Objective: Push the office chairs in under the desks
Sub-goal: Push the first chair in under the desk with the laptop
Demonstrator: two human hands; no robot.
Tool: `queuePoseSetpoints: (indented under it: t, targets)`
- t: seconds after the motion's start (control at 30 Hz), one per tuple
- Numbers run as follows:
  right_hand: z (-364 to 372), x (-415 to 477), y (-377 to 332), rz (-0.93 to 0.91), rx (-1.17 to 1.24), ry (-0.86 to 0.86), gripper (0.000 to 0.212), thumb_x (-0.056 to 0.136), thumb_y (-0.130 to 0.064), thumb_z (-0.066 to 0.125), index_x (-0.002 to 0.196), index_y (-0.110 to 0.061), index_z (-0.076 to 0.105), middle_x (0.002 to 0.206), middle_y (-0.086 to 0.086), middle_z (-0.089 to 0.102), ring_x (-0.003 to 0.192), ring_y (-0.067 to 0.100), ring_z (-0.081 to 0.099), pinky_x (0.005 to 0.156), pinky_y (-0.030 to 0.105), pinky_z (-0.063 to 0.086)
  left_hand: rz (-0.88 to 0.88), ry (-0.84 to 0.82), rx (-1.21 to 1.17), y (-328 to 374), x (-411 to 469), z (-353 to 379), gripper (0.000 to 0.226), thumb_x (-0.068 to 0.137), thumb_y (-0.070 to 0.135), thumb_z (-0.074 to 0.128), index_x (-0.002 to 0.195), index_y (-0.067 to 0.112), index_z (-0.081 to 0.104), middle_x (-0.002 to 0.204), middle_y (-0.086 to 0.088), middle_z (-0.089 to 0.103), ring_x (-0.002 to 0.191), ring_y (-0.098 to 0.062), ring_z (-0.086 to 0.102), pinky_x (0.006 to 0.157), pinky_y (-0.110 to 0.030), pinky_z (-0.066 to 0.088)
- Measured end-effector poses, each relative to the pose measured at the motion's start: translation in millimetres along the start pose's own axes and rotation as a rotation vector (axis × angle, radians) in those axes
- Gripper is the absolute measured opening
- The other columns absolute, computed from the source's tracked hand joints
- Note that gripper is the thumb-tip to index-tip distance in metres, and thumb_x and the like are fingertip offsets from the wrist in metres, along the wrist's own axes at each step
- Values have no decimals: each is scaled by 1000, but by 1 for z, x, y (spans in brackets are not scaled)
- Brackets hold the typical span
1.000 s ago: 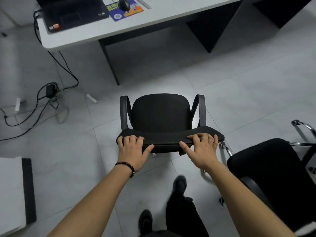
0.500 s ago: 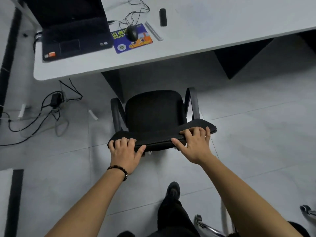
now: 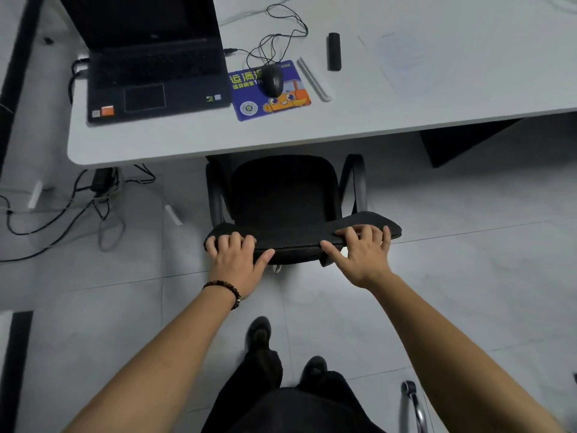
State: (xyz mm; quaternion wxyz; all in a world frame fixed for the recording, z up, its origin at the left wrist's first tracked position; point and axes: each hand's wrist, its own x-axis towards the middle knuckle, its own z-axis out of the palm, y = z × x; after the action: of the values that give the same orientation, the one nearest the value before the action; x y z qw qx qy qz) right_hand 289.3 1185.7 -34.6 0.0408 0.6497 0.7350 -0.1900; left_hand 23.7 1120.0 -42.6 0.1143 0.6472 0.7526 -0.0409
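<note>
A black office chair (image 3: 285,195) with two armrests stands at the front edge of the white desk (image 3: 359,120). The front of its seat is just under the desk edge. My left hand (image 3: 239,260) grips the top of the backrest at its left end, fingers curled over it. My right hand (image 3: 363,254) grips the same backrest top towards the right end. Both arms are stretched out forward. My feet (image 3: 259,335) are on the grey tiled floor behind the chair.
On the desk lie an open laptop (image 3: 156,67), a blue mouse pad (image 3: 270,92) with a black mouse (image 3: 272,79), a black stick-shaped item (image 3: 333,51) and paper (image 3: 406,54). Cables and a power strip (image 3: 71,198) lie on the floor left. A chrome chair leg (image 3: 416,407) shows bottom right.
The chair has rolled forward to the desk, its seat front now at the desk edge. Both hands kept their hold on the backrest. I have stepped forward; the second chair has dropped out of view.
</note>
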Motion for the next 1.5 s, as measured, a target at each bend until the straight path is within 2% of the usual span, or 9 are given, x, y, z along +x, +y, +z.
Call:
queuePoseSetpoints:
  t: [0.5,0.7,0.8,0.87,0.93,1.13,1.2,1.3,1.5]
  targets:
    - [-14,22,10,-30,-44,-44,70,87,-82,20,131,-37,51,142,7,41,143,31,20,119,51,-11,4,33,-73,11,11,0,60,92,64,22,112,21,59,110,-2,58,109,-27,48,109,-56,22]
    - [-24,22,8,-49,-38,-148,72,87,-81,20,140,-37,44,149,9,37,146,32,16,117,53,-14,-29,-132,-93,9,10,-13,62,94,61,17,133,24,48,134,-1,50,127,-25,38,113,-51,13]
    - [-46,24,7,-52,-32,-229,72,91,-73,34,147,-28,38,150,10,41,143,31,28,120,53,3,-87,-226,-198,10,14,-37,53,99,52,27,138,21,44,141,-5,46,131,-27,40,115,-47,18]
    - [-66,18,6,-66,78,-186,71,93,-59,50,150,-21,34,149,11,42,137,32,38,115,48,26,-115,-154,-365,15,11,-59,49,99,44,39,139,17,44,142,-8,45,127,-27,46,108,-44,35]
    - [-85,1,5,-81,249,-85,68,95,-49,55,152,-20,31,151,9,38,135,29,42,104,40,38,-130,-16,-541,24,-4,-86,47,98,39,46,139,17,43,140,-6,45,124,-23,49,98,-36,43]
    - [-94,-97,14,-99,635,260,45,100,-45,47,141,-26,46,138,-10,46,120,1,46,89,3,34,-237,276,-939,42,-101,-134,37,93,29,58,130,24,52,120,11,58,111,-3,55,94,-25,44]
    - [-81,-137,17,-6,734,304,43,98,-46,49,139,-32,46,133,-16,46,117,-1,48,89,6,39,-245,250,-970,36,-126,-136,36,92,25,59,128,24,53,117,14,59,110,-2,55,95,-25,44]
    - [-54,-179,15,159,808,323,46,96,-49,53,139,-38,42,133,-20,45,121,-1,49,99,28,46,-191,167,-946,17,-134,-131,36,91,24,61,126,25,52,116,14,60,109,-1,56,95,-28,45]
    - [-29,-221,-31,470,879,516,54,93,-49,56,142,-34,41,136,-13,46,121,0,50,100,31,47,58,-99,-949,-21,-79,-127,35,92,26,59,126,26,52,119,8,59,101,6,56,81,-14,42]
